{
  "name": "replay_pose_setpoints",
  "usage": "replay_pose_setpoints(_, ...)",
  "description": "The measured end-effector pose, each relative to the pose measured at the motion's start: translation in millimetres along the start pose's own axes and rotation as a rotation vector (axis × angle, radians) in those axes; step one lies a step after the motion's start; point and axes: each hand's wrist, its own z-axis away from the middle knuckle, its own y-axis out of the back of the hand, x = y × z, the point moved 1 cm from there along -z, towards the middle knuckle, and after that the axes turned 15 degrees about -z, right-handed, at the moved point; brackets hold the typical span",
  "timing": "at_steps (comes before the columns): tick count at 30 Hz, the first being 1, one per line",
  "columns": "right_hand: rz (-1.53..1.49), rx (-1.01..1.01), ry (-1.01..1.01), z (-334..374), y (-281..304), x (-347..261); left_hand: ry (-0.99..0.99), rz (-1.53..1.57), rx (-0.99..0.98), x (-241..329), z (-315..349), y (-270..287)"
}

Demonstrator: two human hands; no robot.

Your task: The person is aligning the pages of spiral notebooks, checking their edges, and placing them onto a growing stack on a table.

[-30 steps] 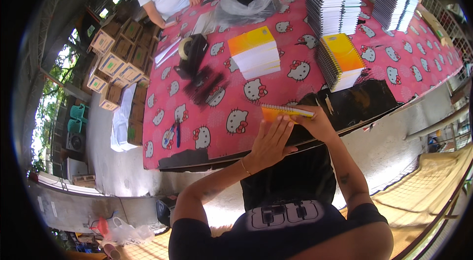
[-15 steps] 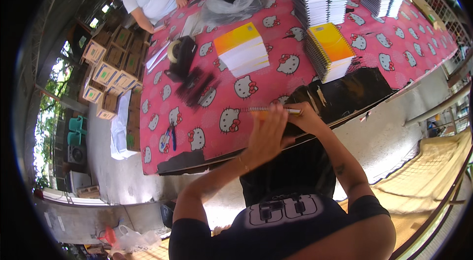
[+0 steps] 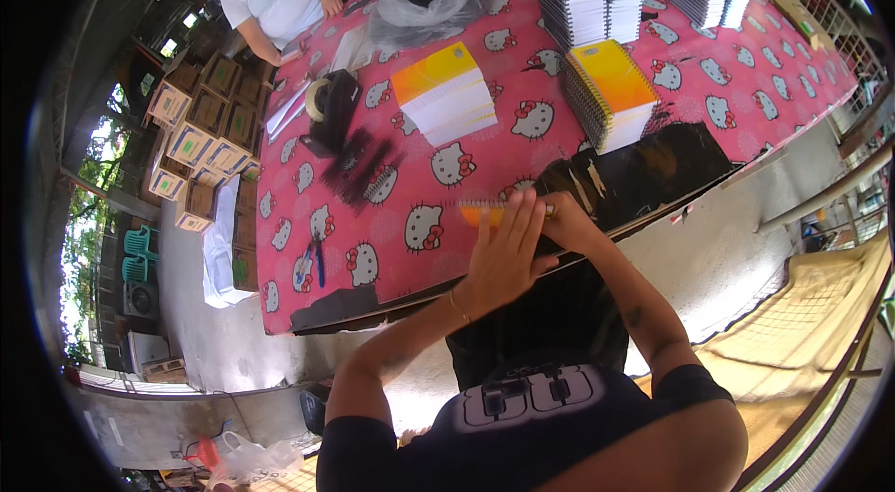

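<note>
At the table's near edge, the right hand pinches an orange notebook; the flat left hand, overpressing, could bend it.

Spiral-notebook covers: smooth, glossy-looking. Pages: matt paper. Bag: crinkled translucent plastic. Tablecloth: smooth, plastic-looking. Cartons: matt cardboard.

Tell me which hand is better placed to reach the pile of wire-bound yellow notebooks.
Probably the right hand: it is nearer the notebook pile, while the left hand lies across the held notebook.

Orange notebook; pink cat-print tablecloth
</note>
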Motion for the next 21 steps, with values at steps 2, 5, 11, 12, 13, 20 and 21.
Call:
replay_pose_setpoints(2, -0.002, -0.02, 0.075, -1, 2, 1, 0.091, -0.001, 0.02, -4, -11, 8)
replay_pose_setpoints(5, 0.056, -0.042, -0.062, -1, 1, -11, 0.147, 0.116, 0.033, -28, -25, 7)
replay_pose_setpoints(11, 0.053, -0.119, 0.115, 4, 38, -51, 0.17, 0.233, 0.174, -34, -27, 4)
replay_pose_setpoints(12, -0.109, -0.109, 0.002, 7, 46, -50, 0.174, 0.252, 0.174, -32, -28, 3)
replay_pose_setpoints(13, -0.103, -0.117, -0.025, 6, 51, -50, 0.175, 0.264, 0.173, -32, -29, 3)
replay_pose_setpoints(20, -0.097, -0.216, -0.028, -5, 57, -57, 0.201, 0.27, 0.165, -30, -32, 10)
replay_pose_setpoints(21, -0.115, -0.231, -0.012, -7, 54, -57, 0.201, 0.259, 0.171, -32, -32, 12)
